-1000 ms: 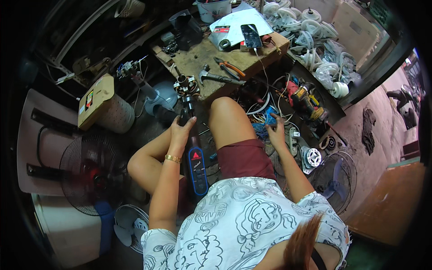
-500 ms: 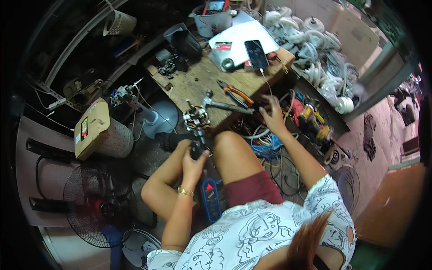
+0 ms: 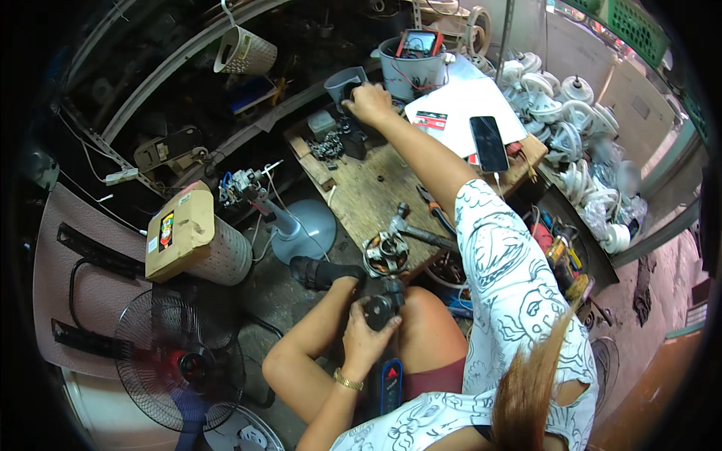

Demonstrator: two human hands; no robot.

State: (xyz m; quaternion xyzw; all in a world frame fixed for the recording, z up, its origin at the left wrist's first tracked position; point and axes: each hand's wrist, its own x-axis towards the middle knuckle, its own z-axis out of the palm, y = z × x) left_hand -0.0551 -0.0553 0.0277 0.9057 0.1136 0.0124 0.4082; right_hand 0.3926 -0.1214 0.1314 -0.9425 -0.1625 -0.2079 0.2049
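Observation:
My left hand (image 3: 364,337) is closed around a black round housing (image 3: 381,310) above my bent legs. Just beyond it, at the bench corner, is an opened electric motor (image 3: 386,255) with copper windings; whether the two are joined I cannot tell. My right hand (image 3: 368,103) reaches over the far side of the wooden bench (image 3: 361,192), its fingers curled down at a dark, pouch-like thing (image 3: 359,139) beside a grey container (image 3: 345,78). The fingertips are hidden there. A hammer (image 3: 421,231) and orange-handled pliers (image 3: 436,207) lie near my right arm.
A phone (image 3: 489,144) on a cable rests on white sheets. Behind stands a bucket (image 3: 410,71) bearing a multimeter (image 3: 419,43). White coiled bulbs (image 3: 575,135) are heaped at right. A fan (image 3: 180,361), a boxed basket (image 3: 192,233) and a fan stand (image 3: 304,229) stand left.
My right hand has left the hammer's handle end and stretched forward and left to the bench's far side. My left hand keeps the black housing. The view has shifted.

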